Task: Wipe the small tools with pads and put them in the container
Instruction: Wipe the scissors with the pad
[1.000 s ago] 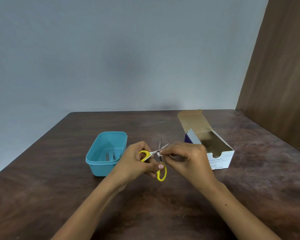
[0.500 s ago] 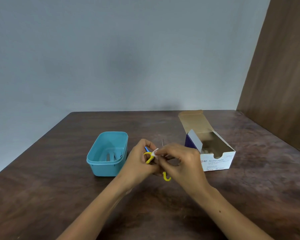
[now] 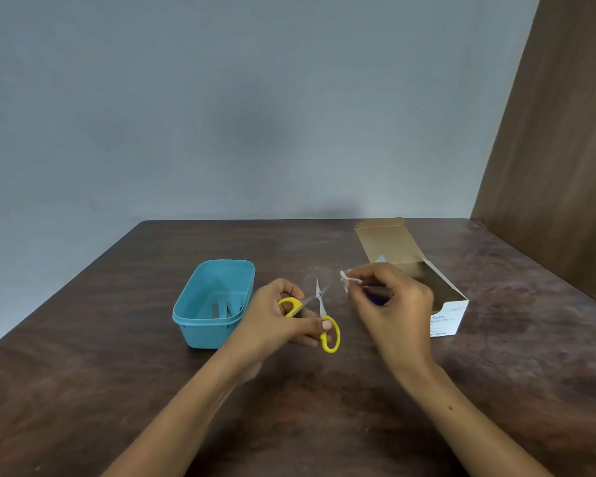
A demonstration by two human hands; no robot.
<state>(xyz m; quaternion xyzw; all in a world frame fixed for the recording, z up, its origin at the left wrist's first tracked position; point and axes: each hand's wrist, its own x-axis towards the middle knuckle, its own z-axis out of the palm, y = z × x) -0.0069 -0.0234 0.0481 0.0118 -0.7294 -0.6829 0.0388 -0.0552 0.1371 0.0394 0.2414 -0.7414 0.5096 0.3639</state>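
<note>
My left hand (image 3: 276, 325) grips small yellow-handled scissors (image 3: 321, 313) by the handles, blades spread apart and pointing up above the table. To their right, my right hand (image 3: 389, 304) pinches a small white pad (image 3: 345, 277) between its fingertips, clear of the blades. The blue plastic container (image 3: 200, 325) stands just left of my left hand with a few small metal tools (image 3: 222, 308) lying in it.
An open white cardboard box of alcohol swabs (image 3: 451, 311) lies behind my right hand, its flap raised toward the back. The dark wooden table (image 3: 100, 373) meets a brown wooden panel (image 3: 558, 166) on the right and a grey wall behind.
My right hand has lifted the pad off the scissors and moved right. The blades, partly hidden before, now stand spread apart in my left hand.
</note>
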